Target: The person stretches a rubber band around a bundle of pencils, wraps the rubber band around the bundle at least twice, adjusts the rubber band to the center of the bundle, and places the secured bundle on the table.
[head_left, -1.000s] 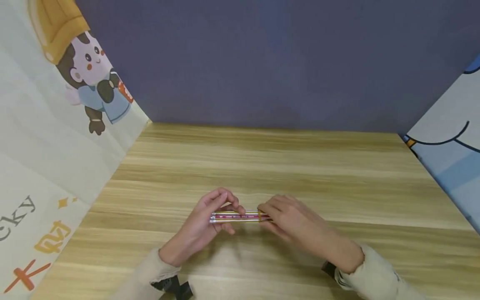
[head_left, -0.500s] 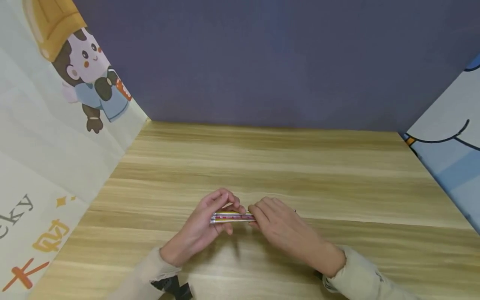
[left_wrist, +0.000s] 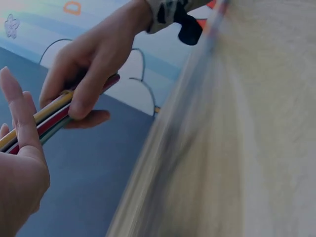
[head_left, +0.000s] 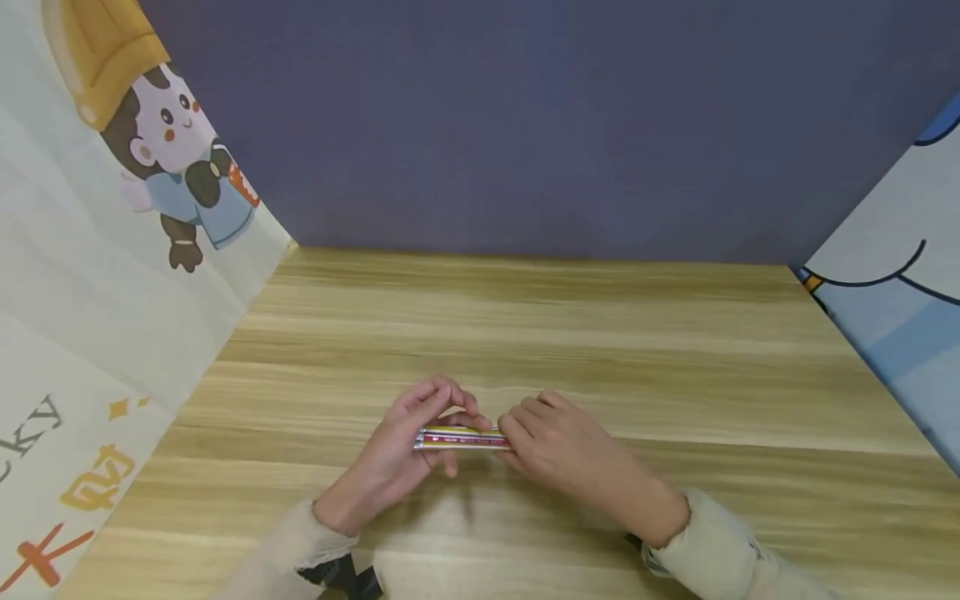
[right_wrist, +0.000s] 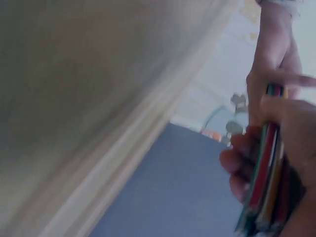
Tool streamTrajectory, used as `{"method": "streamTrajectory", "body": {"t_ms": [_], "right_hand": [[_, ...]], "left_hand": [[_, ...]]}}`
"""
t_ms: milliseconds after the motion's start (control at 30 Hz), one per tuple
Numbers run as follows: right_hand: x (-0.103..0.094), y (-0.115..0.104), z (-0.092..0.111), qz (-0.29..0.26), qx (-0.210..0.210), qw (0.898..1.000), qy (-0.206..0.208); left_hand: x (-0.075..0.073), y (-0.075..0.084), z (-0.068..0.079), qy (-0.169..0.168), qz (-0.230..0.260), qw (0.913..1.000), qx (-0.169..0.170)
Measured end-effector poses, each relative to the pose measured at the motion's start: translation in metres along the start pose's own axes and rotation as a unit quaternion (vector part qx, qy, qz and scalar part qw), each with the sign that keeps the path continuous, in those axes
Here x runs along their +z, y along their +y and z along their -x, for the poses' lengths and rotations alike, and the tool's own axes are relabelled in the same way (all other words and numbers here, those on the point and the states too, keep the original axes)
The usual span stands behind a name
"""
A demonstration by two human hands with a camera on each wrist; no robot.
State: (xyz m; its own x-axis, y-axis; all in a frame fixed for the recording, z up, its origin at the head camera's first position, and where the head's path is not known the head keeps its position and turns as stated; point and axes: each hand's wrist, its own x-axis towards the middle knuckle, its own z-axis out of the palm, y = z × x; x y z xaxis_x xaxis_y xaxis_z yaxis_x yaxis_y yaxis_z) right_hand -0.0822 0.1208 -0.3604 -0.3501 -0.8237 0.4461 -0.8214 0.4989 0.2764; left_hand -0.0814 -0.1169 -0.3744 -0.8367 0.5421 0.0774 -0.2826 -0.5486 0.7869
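Observation:
A bundle of striped pencils (head_left: 461,439) lies level between my two hands, above the wooden table. My left hand (head_left: 397,442) holds its silvery left end, palm turned up and fingers bent about it. From the right, my right hand (head_left: 566,450) grips the bundle with its knuckles on top, hiding the right part. In the left wrist view, red, yellow and green pencils (left_wrist: 52,117) run from the left hand into the right. A bit of yellowish band (left_wrist: 66,92) shows beside the right fingers. Blurred pencil ends (right_wrist: 261,217) stick out past the right palm in the right wrist view.
The wood-grain table (head_left: 540,325) spreads around both hands. A dark blue-grey panel (head_left: 525,125) stands along its back edge. Printed cartoon sheets hang at the left (head_left: 67,283) and right (head_left: 900,333). Each wrist wears a black camera mount, the left mount (head_left: 345,575) being plainer to see.
My right hand has slid left along the bundle, covering the yellow band that showed a second ago. Less of the pencils is visible between the hands. My left hand stays nearly still.

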Motion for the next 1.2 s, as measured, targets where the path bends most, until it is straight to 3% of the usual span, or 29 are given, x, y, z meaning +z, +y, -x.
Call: {"method": "streamTrajectory", "body": {"t_ms": [233, 333, 433, 533, 600, 767, 833, 900, 933, 1100, 1133, 1200], "right_hand": [[0.003, -0.009, -0.001, 0.001, 0.035, 0.999, -0.033], [-0.002, -0.004, -0.002, -0.045, 0.064, 0.996, -0.033], [-0.010, 0.009, 0.000, -0.114, 0.109, 0.987, -0.039], [-0.017, 0.023, 0.005, -0.182, 0.151, 0.971, -0.047], [-0.020, 0.031, 0.007, -0.206, 0.163, 0.964, -0.041], [-0.014, 0.041, 0.009, -0.212, 0.167, 0.963, -0.007], [-0.011, 0.041, 0.009, -0.213, 0.177, 0.961, -0.002], [-0.008, 0.041, 0.009, -0.215, 0.186, 0.959, -0.005], [-0.007, 0.041, 0.010, -0.217, 0.191, 0.957, -0.009], [-0.003, 0.039, 0.009, -0.224, 0.201, 0.953, -0.031], [-0.002, 0.039, 0.009, -0.228, 0.205, 0.951, -0.033], [0.000, 0.038, 0.008, -0.248, 0.209, 0.946, -0.026]], "left_hand": [[0.002, -0.004, 0.001, -0.010, -0.010, 0.9999, -0.002], [0.002, 0.001, 0.001, -0.019, -0.013, 0.9997, 0.003], [-0.002, 0.008, 0.000, -0.015, -0.022, 0.9994, 0.021], [-0.008, 0.015, -0.001, 0.012, -0.076, 0.9965, 0.033], [-0.012, 0.019, -0.001, 0.028, -0.141, 0.9890, 0.034], [-0.019, 0.026, -0.001, 0.032, -0.280, 0.9589, 0.033], [-0.022, 0.028, 0.000, 0.023, -0.317, 0.9471, 0.045], [-0.023, 0.030, 0.001, 0.019, -0.363, 0.9296, 0.064], [-0.024, 0.031, 0.002, 0.020, -0.390, 0.9176, 0.074], [-0.023, 0.033, 0.004, 0.028, -0.525, 0.8411, 0.125], [-0.023, 0.032, 0.003, 0.026, -0.534, 0.8342, 0.134], [-0.021, 0.029, 0.002, 0.022, -0.532, 0.8346, 0.140]]}}
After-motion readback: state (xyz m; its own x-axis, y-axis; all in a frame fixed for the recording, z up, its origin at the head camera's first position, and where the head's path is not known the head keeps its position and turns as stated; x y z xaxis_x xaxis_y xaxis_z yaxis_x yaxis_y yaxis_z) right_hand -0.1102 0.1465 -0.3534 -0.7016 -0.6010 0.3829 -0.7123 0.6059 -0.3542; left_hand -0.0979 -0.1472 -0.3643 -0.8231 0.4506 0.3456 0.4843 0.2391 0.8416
